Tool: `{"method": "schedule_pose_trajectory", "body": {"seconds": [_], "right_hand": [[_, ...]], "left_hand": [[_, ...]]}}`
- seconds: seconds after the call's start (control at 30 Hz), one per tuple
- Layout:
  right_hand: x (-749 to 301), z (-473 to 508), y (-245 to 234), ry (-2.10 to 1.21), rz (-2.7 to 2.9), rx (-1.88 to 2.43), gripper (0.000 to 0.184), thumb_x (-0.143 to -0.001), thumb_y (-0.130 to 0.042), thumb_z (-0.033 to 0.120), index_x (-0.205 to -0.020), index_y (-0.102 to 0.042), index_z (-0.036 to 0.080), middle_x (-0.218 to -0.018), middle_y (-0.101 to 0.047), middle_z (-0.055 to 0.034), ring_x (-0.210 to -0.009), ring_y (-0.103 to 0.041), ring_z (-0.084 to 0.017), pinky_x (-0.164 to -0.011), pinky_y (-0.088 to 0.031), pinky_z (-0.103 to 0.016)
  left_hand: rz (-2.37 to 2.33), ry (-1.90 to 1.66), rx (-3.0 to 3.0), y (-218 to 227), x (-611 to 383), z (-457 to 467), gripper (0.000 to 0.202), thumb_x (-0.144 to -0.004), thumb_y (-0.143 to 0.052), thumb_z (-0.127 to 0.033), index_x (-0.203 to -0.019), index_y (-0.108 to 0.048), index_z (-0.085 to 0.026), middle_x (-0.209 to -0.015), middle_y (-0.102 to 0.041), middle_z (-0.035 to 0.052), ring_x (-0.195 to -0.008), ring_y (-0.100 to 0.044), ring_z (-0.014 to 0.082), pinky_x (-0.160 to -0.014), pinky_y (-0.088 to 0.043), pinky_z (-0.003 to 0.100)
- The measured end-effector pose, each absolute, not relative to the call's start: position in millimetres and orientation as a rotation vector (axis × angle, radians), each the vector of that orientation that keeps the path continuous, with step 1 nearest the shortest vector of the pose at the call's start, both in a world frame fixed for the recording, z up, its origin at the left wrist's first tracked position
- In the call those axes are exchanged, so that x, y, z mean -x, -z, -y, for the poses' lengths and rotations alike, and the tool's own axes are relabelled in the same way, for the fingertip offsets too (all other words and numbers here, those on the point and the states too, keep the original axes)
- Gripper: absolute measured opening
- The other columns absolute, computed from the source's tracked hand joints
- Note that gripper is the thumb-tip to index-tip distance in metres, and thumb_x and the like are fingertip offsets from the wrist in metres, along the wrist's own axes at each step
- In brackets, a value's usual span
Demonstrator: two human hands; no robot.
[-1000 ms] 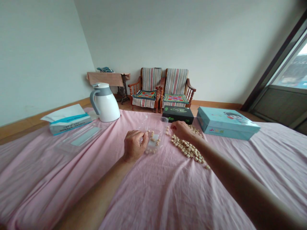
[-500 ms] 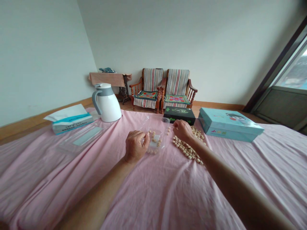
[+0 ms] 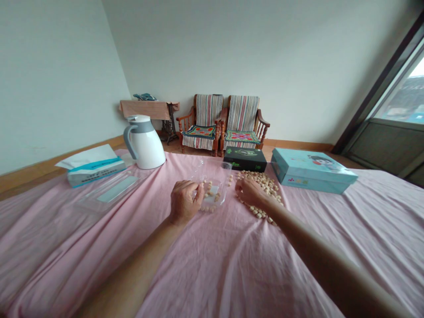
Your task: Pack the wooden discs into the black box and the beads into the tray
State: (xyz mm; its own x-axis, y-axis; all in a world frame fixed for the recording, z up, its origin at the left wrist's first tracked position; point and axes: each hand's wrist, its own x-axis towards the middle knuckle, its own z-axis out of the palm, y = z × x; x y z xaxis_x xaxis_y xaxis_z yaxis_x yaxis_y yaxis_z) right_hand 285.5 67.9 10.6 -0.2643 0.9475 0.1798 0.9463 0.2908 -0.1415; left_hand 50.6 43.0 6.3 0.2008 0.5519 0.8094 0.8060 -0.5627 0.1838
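Note:
My left hand [image 3: 186, 201] is closed, thumb pressed against the curled fingers, at the left side of a clear plastic container [image 3: 226, 196]. A pale speck shows by its thumb tip; what the fingers grip I cannot make out. Several tan, nut-like pieces [image 3: 217, 197] lie in the container, and others show along its near and right sides. My right hand [image 3: 251, 192] is over the left part of a pile of the same tan nut-like pieces [image 3: 267, 182]. Its fingers are curled together, and their tips are hidden, so whether they hold a piece does not show.
A clear plastic lid [image 3: 115, 190] and a tissue pack [image 3: 96, 170] lie left on the pink cloth [image 3: 198, 274]. Behind them stands a white jug [image 3: 149, 148]. A black box [image 3: 245, 159] and a light blue box [image 3: 311, 170] border the pile's far and right sides.
My right hand has come lower and nearer, onto the pile's left part, uncovering pieces behind it. My left hand stays closed beside the container. The view has shifted slightly.

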Motion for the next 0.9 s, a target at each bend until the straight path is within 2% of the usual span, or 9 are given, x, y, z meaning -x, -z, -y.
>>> {"method": "schedule_pose_trajectory", "body": {"seconds": [0.2,0.43,0.5,0.63,0.73,0.83,0.9], "right_hand": [[-281.5,-62.1,8.4,-0.016,2.322,1.763,0.018,-0.07,-0.051,0.01,-0.074,-0.068,0.015,-0.079,-0.07,-0.0103,-0.076,-0.062,-0.018,-0.065,-0.038,-0.024],[-289.6,-70.2,-25.7,0.067,2.016,1.605,0.02,-0.074,-0.048,0.011,-0.084,-0.066,0.014,-0.081,-0.067,-0.0068,-0.074,-0.058,-0.014,-0.067,-0.04,-0.023],[-284.0,-74.2,-39.3,-0.025,1.926,1.445,0.018,-0.073,-0.052,0.014,-0.084,-0.066,0.015,-0.078,-0.066,-0.0048,-0.069,-0.058,-0.013,-0.066,-0.042,-0.023],[-273.7,-75.9,-57.1,-0.274,1.85,1.222,0.022,-0.076,-0.053,0.019,-0.095,-0.065,0.016,-0.084,-0.069,-0.0031,-0.069,-0.06,-0.011,-0.066,-0.044,-0.022],[-278.1,-68.2,-55.8,-0.175,1.875,1.346,0.019,-0.076,-0.051,0.015,-0.087,-0.066,0.016,-0.078,-0.068,-0.0032,-0.068,-0.059,-0.012,-0.063,-0.042,-0.022],[-288.1,-56.8,-40.4,-0.069,2.141,1.546,0.019,-0.073,-0.048,0.008,-0.075,-0.066,0.016,-0.074,-0.067,-0.0047,-0.068,-0.059,-0.013,-0.061,-0.037,-0.023],[-292.8,-49.8,-26.1,-0.033,2.34,1.676,0.018,-0.072,-0.049,0.008,-0.074,-0.065,0.015,-0.076,-0.067,-0.0071,-0.071,-0.059,-0.015,-0.061,-0.036,-0.024]], "left_hand": [[1.286,1.286,2.215,-5.9,-49.8,-43.4,0.034,-0.087,-0.046,-0.023,-0.054,-0.05,-0.02,-0.057,-0.057,0.0024,-0.061,-0.054,0.0168,-0.067,-0.038,0.031],[1.29,1.284,2.197,-6.1,-50.7,-42.0,0.033,-0.087,-0.046,-0.024,-0.054,-0.047,-0.02,-0.056,-0.057,0.0021,-0.061,-0.054,0.0167,-0.066,-0.038,0.03],[1.292,1.284,2.195,-6.5,-50.9,-41.8,0.034,-0.087,-0.045,-0.024,-0.054,-0.046,-0.02,-0.056,-0.056,0.0018,-0.06,-0.053,0.0163,-0.065,-0.038,0.03],[1.288,1.29,2.196,-7.4,-50.8,-41.7,0.035,-0.088,-0.045,-0.025,-0.053,-0.044,-0.02,-0.054,-0.054,0.0016,-0.058,-0.052,0.0162,-0.064,-0.038,0.03],[1.283,1.279,2.191,-7.7,-51.2,-41.9,0.035,-0.088,-0.045,-0.025,-0.053,-0.045,-0.02,-0.054,-0.054,0.0017,-0.058,-0.053,0.0163,-0.064,-0.037,0.03],[1.276,1.263,2.174,-7.3,-51.5,-42.5,0.034,-0.087,-0.045,-0.024,-0.054,-0.046,-0.02,-0.055,-0.055,0.0018,-0.059,-0.053,0.0165,-0.065,-0.037,0.03],[1.275,1.254,2.175,-6.6,-51.4,-43.0,0.033,-0.087,-0.046,-0.024,-0.054,-0.046,-0.02,-0.055,-0.056,0.0019,-0.06,-0.054,0.0166,-0.065,-0.038,0.03]]}}
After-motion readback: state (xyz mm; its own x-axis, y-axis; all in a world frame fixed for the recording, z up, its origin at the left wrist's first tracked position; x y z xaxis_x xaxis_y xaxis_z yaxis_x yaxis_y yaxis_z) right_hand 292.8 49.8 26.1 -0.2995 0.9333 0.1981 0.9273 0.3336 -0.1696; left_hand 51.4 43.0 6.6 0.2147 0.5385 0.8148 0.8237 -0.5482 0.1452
